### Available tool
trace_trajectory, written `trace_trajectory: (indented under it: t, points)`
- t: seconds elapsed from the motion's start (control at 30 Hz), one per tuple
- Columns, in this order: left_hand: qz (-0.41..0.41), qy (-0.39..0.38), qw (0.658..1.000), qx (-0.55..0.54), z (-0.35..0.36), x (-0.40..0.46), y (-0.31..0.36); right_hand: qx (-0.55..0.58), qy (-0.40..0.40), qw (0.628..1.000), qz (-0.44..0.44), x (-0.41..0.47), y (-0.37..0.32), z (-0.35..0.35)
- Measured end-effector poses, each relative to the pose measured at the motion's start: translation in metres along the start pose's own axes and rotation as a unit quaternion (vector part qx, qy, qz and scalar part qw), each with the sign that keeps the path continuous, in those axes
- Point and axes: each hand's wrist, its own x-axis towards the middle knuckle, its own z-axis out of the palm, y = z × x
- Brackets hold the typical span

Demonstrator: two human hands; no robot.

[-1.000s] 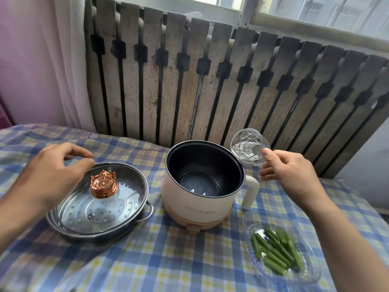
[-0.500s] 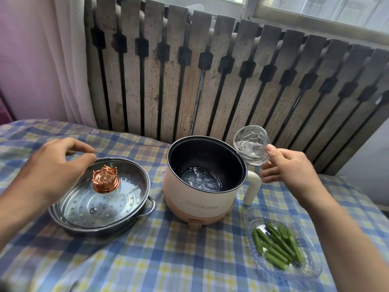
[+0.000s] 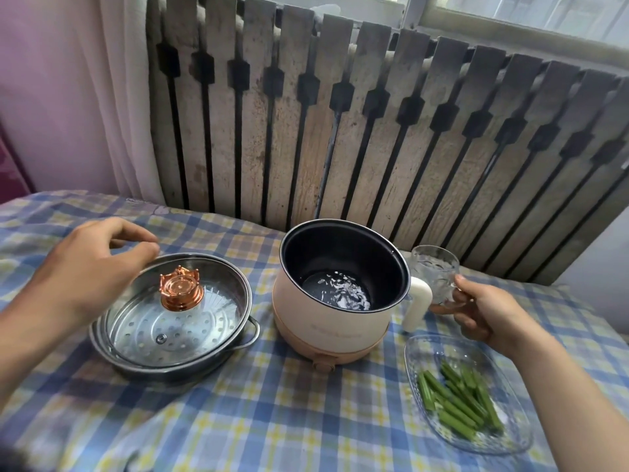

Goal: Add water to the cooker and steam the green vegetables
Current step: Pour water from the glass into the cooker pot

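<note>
Water's in the pot (image 3: 340,287). Right hand (image 3: 490,311) grips the glass (image 3: 435,279), upright near the table's back edge; left hand (image 3: 92,267) hovers half-curled, holding nothing. Veg (image 3: 459,400) still on plate, steamer (image 3: 177,321) & lid not on pot yet.

Daylight enters from the window (image 3: 531,15) at top right; scene moderately bright, soft, no hard shadows. Faint soft shadows fall on the blue-and-yellow checked cloth of the tabletop (image 3: 272,413) under the steel steamer tray (image 3: 238,349) and the pink-and-white electric cooker (image 3: 326,332). White glints on the rippled water (image 3: 343,292) in the cooker's dark pot, on the clear glass lid (image 3: 136,321) and its copper knob (image 3: 182,289). Strong wide-angle bending: grey wooden slats (image 3: 340,131) fan outward and lean to the right. Lower left corner dark and blurred. Forearm edges slightly soft. Overall mild compression softness.
</note>
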Motion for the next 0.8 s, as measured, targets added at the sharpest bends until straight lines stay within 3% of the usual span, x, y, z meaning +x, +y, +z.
trace_trajectory:
  t: [0.2,0.3,0.43,0.53,0.6,0.67,0.73,0.8]
  points:
    - [-0.039,-0.018,0.999,-0.016,-0.004,0.001,0.000,-0.062,0.037,0.997,0.031,-0.004,-0.001,-0.008]
    - [-0.052,-0.034,0.998,-0.004,-0.002,0.000,-0.001,-0.149,0.072,0.985,0.050,-0.008,-0.006,-0.008]
    - [-0.082,-0.069,0.994,0.022,0.001,-0.004,0.005,-0.383,0.163,0.909,0.013,-0.036,-0.034,-0.008]
    - [-0.082,-0.072,0.994,0.025,0.000,-0.004,0.013,-0.452,0.215,0.858,-0.119,-0.076,-0.064,0.004]
    - [-0.077,-0.065,0.994,0.047,0.000,-0.001,0.013,-0.400,0.132,0.889,-0.181,-0.109,-0.080,0.024]
    - [-0.081,-0.069,0.991,0.078,-0.001,0.002,0.011,-0.318,-0.045,0.929,-0.182,-0.146,-0.085,0.052]
    - [-0.095,-0.088,0.987,0.100,-0.004,0.003,0.008,-0.271,-0.215,0.922,-0.174,-0.178,-0.077,0.088]
    - [-0.106,-0.107,0.982,0.115,-0.008,0.004,0.007,-0.231,-0.313,0.907,-0.162,-0.194,-0.059,0.126]
